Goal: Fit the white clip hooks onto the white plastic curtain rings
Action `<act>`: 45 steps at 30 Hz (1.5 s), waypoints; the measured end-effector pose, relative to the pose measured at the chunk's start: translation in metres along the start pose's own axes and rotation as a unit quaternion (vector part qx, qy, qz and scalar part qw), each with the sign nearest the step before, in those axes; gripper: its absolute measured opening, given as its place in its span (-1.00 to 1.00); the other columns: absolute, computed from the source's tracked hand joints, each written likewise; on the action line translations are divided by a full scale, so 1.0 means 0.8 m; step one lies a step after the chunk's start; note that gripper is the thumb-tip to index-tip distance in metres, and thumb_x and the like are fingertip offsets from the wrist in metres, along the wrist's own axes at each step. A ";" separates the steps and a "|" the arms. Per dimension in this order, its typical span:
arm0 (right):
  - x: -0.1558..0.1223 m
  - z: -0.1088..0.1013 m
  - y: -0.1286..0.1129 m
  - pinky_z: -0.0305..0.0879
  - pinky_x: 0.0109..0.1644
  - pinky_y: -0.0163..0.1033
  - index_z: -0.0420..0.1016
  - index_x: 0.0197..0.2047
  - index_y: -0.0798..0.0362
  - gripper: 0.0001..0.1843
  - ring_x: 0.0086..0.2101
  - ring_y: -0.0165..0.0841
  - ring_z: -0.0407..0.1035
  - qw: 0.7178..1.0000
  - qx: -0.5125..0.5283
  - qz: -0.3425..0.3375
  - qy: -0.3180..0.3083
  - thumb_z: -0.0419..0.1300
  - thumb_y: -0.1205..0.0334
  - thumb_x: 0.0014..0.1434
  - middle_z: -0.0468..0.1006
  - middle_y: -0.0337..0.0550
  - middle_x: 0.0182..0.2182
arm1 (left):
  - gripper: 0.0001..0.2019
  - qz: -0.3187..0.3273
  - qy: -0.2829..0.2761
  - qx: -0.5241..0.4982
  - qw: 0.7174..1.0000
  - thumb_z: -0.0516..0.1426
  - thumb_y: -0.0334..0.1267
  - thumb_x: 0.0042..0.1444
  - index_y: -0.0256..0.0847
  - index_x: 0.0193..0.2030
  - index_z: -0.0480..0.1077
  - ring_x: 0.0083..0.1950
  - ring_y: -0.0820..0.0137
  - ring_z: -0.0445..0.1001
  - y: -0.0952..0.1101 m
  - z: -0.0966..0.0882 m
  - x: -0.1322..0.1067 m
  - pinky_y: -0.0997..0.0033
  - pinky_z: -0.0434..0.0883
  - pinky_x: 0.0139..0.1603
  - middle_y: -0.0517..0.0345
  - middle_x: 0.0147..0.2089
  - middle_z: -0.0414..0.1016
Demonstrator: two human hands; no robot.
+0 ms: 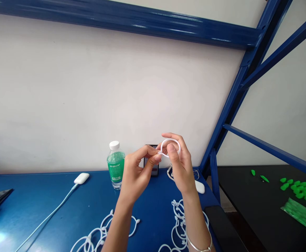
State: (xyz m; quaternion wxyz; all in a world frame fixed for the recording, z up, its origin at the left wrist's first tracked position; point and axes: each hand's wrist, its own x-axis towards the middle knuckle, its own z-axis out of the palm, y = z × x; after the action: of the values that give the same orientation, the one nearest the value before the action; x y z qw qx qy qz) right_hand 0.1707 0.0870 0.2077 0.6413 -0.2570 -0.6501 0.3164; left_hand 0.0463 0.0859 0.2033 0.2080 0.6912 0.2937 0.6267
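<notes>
A thin white ring (170, 139) of cord or soft plastic is held up between my two hands, above the desk. My left hand (135, 173) pinches the ring's lower left end between thumb and fingertips. My right hand (184, 171) is curled around the loop's right side, thumb in front and fingers behind. Exactly how the ring's ends meet at the left fingertips is too small to make out. Similar white rings with small knobs (102, 229) lie left of my left forearm. Another bunch of white rings (172, 229) lies beside my right forearm, which hides part of it.
Behind my hands stand a green-labelled bottle (116, 167) and a dark phone-like device (155, 170). A white charger (82, 178) with a cable lies left. At right are a white case (200, 187), a black phone-like slab (223, 227), a blue frame (228, 105) and green pieces (305, 189).
</notes>
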 end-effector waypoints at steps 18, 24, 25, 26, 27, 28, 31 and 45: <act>-0.002 0.001 -0.001 0.37 -0.22 -0.26 0.35 -0.02 -0.08 -0.75 -0.33 -0.39 0.37 1.000 -0.015 -0.007 0.011 0.03 0.02 0.34 0.44 -0.24 -0.37 | -0.80 0.004 -0.004 -0.002 1.000 0.15 -0.25 0.19 -0.23 -0.45 0.39 -0.44 0.46 0.43 -0.004 -0.002 -0.001 0.51 0.43 -0.42 0.18 -0.50 0.44; -0.001 0.000 -0.001 0.38 -0.22 -0.25 0.36 -0.02 -0.08 -0.75 -0.34 -0.39 0.37 1.000 -0.020 -0.008 0.012 0.03 0.01 0.33 0.45 -0.23 -0.37 | -0.80 0.006 -0.009 -0.013 1.000 0.16 -0.27 0.19 -0.23 -0.45 0.39 -0.45 0.48 0.42 -0.006 -0.001 -0.001 0.52 0.42 -0.42 0.20 -0.50 0.43; -0.001 0.000 -0.001 0.38 -0.23 -0.24 0.36 -0.02 -0.08 -0.74 -0.34 -0.39 0.37 1.000 -0.022 -0.007 0.012 0.03 0.01 0.33 0.45 -0.23 -0.37 | -0.80 0.006 -0.009 -0.015 1.000 0.16 -0.27 0.19 -0.23 -0.45 0.39 -0.45 0.48 0.42 -0.006 -0.001 -0.001 0.52 0.42 -0.42 0.20 -0.50 0.43; -0.001 0.000 -0.001 0.38 -0.23 -0.24 0.36 -0.02 -0.08 -0.74 -0.34 -0.39 0.37 1.000 -0.023 -0.006 0.012 0.03 0.00 0.33 0.45 -0.23 -0.37 | -0.80 0.004 -0.009 -0.017 1.000 0.16 -0.27 0.19 -0.23 -0.45 0.39 -0.45 0.48 0.42 -0.006 -0.001 -0.001 0.53 0.42 -0.42 0.20 -0.51 0.43; -0.001 0.000 -0.001 0.38 -0.23 -0.24 0.36 -0.02 -0.08 -0.74 -0.34 -0.39 0.37 1.000 -0.023 -0.006 0.011 0.03 0.00 0.33 0.45 -0.23 -0.37 | -0.80 0.003 -0.009 -0.018 1.000 0.16 -0.27 0.19 -0.23 -0.45 0.39 -0.45 0.48 0.42 -0.006 -0.001 -0.001 0.53 0.42 -0.42 0.21 -0.51 0.43; -0.001 0.000 -0.001 0.38 -0.23 -0.24 0.36 -0.02 -0.08 -0.74 -0.35 -0.39 0.37 1.000 -0.022 -0.005 0.011 0.03 0.00 0.33 0.45 -0.24 -0.37 | -0.81 0.001 -0.010 -0.020 1.000 0.16 -0.26 0.19 -0.23 -0.45 0.39 -0.44 0.48 0.42 -0.006 -0.001 0.000 0.53 0.41 -0.42 0.20 -0.50 0.43; -0.001 0.000 -0.001 0.37 -0.22 -0.26 0.36 -0.02 -0.07 -0.75 -0.36 -0.41 0.37 1.000 -0.011 -0.008 0.011 0.03 0.01 0.34 0.45 -0.25 -0.37 | -0.80 -0.002 -0.012 -0.033 0.999 0.16 -0.25 0.19 -0.23 -0.45 0.40 -0.44 0.48 0.43 -0.005 0.000 0.000 0.52 0.41 -0.42 0.20 -0.50 0.44; -0.001 0.003 -0.001 0.34 -0.32 -0.33 0.33 -0.09 -0.05 -0.81 -0.39 -0.44 0.38 1.000 -0.001 -0.013 0.016 0.06 0.05 0.33 0.49 -0.26 -0.38 | -0.68 -0.069 -0.026 -0.081 0.994 0.10 -0.10 0.25 -0.23 -0.46 0.39 -0.47 0.53 0.37 -0.006 -0.002 0.001 0.56 0.33 -0.41 0.24 -0.54 0.41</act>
State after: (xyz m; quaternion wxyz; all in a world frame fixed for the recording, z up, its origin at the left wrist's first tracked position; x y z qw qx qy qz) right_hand 0.1682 0.0858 0.2078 0.6552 -0.2541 -0.6437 0.3029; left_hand 0.0442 0.0899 0.2015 0.3135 0.6663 0.2837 0.6143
